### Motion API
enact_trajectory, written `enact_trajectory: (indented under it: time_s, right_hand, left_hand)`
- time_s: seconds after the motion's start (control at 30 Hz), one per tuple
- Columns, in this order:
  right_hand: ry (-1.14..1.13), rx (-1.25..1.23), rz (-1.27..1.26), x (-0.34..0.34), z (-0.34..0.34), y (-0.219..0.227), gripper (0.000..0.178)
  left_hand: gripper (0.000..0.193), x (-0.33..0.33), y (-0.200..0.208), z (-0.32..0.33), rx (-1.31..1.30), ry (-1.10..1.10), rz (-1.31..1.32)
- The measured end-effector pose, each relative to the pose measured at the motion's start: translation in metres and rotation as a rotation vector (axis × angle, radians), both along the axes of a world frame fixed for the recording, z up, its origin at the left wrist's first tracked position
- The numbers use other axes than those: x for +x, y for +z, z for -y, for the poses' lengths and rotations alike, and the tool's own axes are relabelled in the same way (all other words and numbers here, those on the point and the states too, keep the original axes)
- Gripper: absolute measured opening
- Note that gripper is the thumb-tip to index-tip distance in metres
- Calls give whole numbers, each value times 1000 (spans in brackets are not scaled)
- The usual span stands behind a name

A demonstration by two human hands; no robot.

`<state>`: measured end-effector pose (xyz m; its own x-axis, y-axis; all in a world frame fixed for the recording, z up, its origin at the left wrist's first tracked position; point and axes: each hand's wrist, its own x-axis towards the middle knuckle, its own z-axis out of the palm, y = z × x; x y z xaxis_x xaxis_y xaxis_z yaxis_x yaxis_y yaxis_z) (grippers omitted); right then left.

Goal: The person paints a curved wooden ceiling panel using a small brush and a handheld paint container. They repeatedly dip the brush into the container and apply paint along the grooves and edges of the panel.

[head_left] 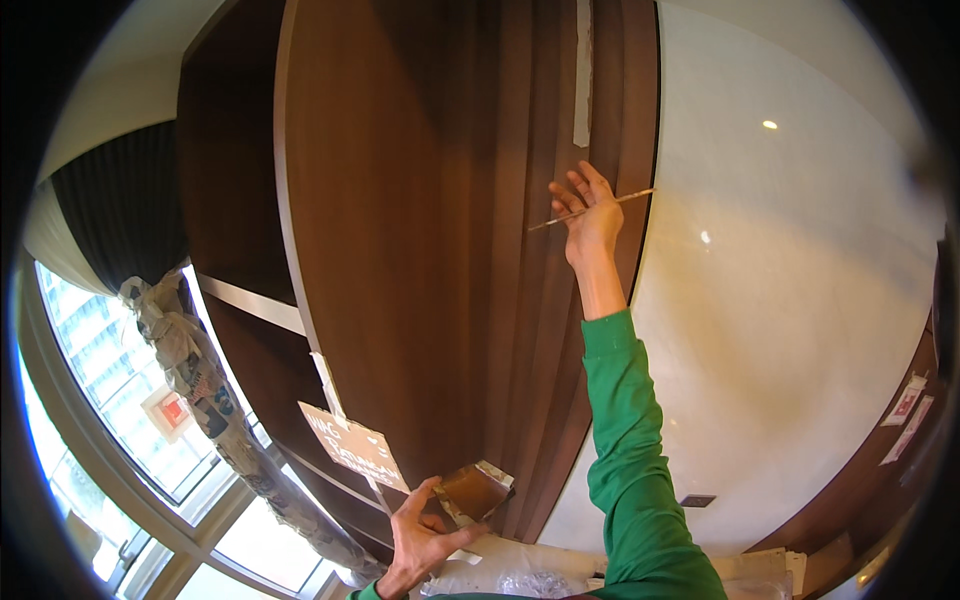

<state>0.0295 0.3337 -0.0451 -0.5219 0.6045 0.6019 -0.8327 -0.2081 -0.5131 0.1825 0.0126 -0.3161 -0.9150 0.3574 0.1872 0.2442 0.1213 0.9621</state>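
My right hand (592,225) is raised in front of a tall brown wood panel (400,220), close to its vertical grooves. A thin stick-like brush (545,224) lies across that hand, held in the grip while several fingers stretch upward. Which end of the brush bears bristles is too small to tell. Low down, my left hand (425,545) grips a small open container (474,493) by its edge, thumb and fingers around its side. Brown stuff, perhaps liquid, shows inside it. A strip of pale tape (583,80) runs down the panel above my right hand.
A cardboard sign (352,445) with handwriting hangs at the panel's left edge. Further left stand a plastic-wrapped curtain (215,385) and windows (110,370). A glossy white wall (780,300) adjoins on the right, with a small socket plate (697,501). Clear plastic (535,583) lies below.
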Motion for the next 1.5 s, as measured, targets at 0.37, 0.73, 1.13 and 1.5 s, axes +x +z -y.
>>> enact_trajectory:
  time_s: [0.37,0.73,1.13,1.5]
  right_hand:
    - [-1195,1002,173,41,-45,50,24]
    - [-1666,1455,345,-6,-56,69,22]
    - [-1795,1640,301,-12,-65,72,17]
    - [-1895,1618,212,14,-51,114,20]
  left_hand:
    - [93,0,-16,-10,109,-4,-21]
    - [94,-4,-21,-12,165,-32,-31]
    - [97,-9,-22,3,168,-72,71]
    - [93,-14,-21,15,199,-116,57]
